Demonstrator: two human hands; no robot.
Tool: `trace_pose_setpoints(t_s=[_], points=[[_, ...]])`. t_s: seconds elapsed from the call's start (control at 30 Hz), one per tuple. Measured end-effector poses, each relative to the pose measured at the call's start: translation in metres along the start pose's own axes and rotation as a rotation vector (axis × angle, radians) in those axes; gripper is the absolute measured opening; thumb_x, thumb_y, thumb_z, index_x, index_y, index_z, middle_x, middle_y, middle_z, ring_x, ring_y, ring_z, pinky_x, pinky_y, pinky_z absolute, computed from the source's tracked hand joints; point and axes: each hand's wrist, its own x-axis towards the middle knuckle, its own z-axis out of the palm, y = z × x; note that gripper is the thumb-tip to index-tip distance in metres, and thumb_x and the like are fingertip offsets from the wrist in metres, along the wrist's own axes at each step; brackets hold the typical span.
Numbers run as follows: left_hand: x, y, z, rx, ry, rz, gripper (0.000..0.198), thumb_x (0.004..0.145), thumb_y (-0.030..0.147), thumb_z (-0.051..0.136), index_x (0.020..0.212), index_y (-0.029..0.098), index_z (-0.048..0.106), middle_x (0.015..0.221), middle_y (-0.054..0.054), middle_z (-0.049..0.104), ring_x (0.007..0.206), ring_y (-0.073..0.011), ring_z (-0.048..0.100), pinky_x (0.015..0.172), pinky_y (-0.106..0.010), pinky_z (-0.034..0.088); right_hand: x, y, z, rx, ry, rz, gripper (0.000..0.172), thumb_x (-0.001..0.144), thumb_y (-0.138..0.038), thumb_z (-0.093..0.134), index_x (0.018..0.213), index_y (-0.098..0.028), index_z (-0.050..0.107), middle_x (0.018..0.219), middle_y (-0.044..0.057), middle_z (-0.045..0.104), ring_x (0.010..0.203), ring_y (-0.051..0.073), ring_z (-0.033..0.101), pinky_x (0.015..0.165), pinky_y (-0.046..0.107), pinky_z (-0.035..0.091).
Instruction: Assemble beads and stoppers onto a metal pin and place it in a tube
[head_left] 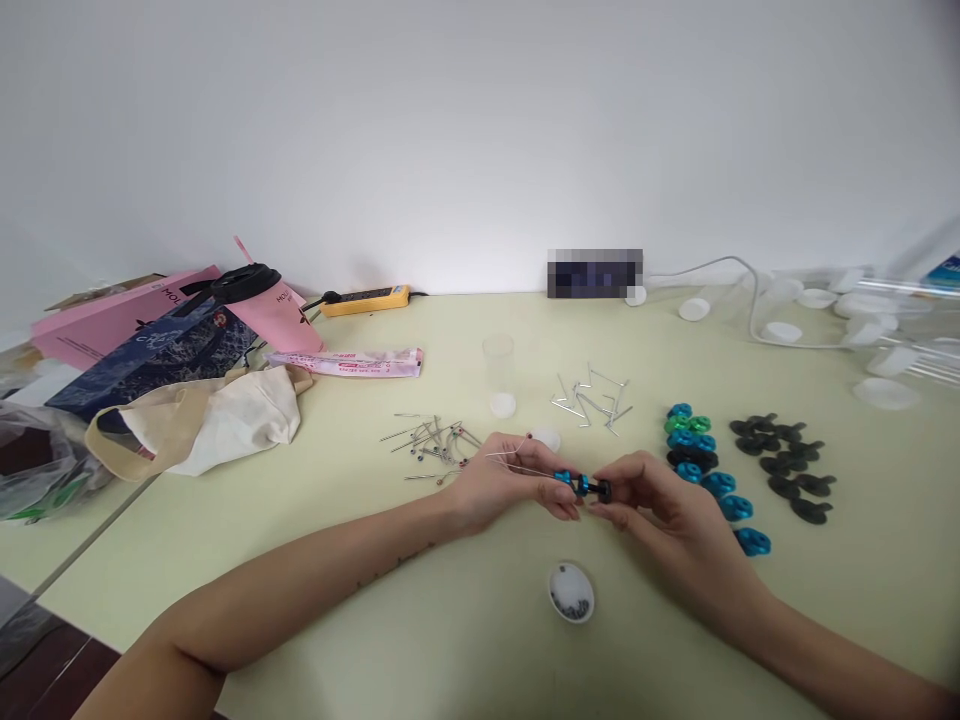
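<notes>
In front of me my left hand [499, 490] pinches a small blue metal part [571, 483]. Thin metal rods [529, 470] run back from it across the fingers. At the blue part's right end sits a black knob-like piece [604, 490], gripped between thumb and fingers of my right hand [664, 510]. The two pieces look in line and touching; how they join is too small to tell. Below the hands lies a white dish [570, 575] with small dark screws. Blue, green and black metal parts [720, 485] and black tabbed discs [784, 487] lie right of my right hand.
Thin metal pins [424, 440] lie beyond my left forearm. L-shaped hex keys [583, 405] and a clear plastic tube [498, 365] are farther back. Left are a pink cup [274, 315], cloth bag [240, 420] and yellow power strip [367, 300]; clear containers [795, 300] stand right.
</notes>
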Motion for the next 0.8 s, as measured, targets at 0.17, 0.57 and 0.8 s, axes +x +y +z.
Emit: trace_pose_setpoints(t_s=[0.17,0.57,0.8], points=[[0.0003,0.0000,-0.0008,-0.008,-0.006,-0.006,0.028,0.061,0.021,0.084,0.083,0.009,0.073,0.072,-0.008,0.071,0.064,-0.0174,0.069,0.066,-0.031,0.057,0.0014,-0.0003,-0.0005,-0.006,-0.031,0.023,0.013,0.086,-0.036,0.059,0.085,-0.023,0.058,0.064,-0.003,0.054,0.060,0.014,0.050,0.054,0.025,0.041],[0.0016,-0.0004,-0.0007,0.004,-0.011,0.004,0.028,0.062,0.022,0.084,0.084,0.008,0.073,0.072,-0.009,0.071,0.063,-0.0170,0.068,0.064,-0.029,0.057,0.0014,-0.0007,-0.0016,0.002,-0.073,0.034,0.017,0.089,-0.039,0.055,0.087,-0.022,0.056,0.063,-0.002,0.052,0.058,0.014,0.049,0.053,0.025,0.038],[0.0012,0.0006,0.0000,0.005,0.007,-0.020,0.032,0.058,0.026,0.085,0.082,0.009,0.072,0.071,-0.007,0.071,0.062,-0.0172,0.068,0.067,-0.032,0.057,0.0019,-0.0010,-0.0007,-0.001,-0.053,0.014,0.017,0.088,-0.039,0.057,0.085,-0.022,0.058,0.063,-0.002,0.053,0.059,0.014,0.048,0.053,0.026,0.039]])
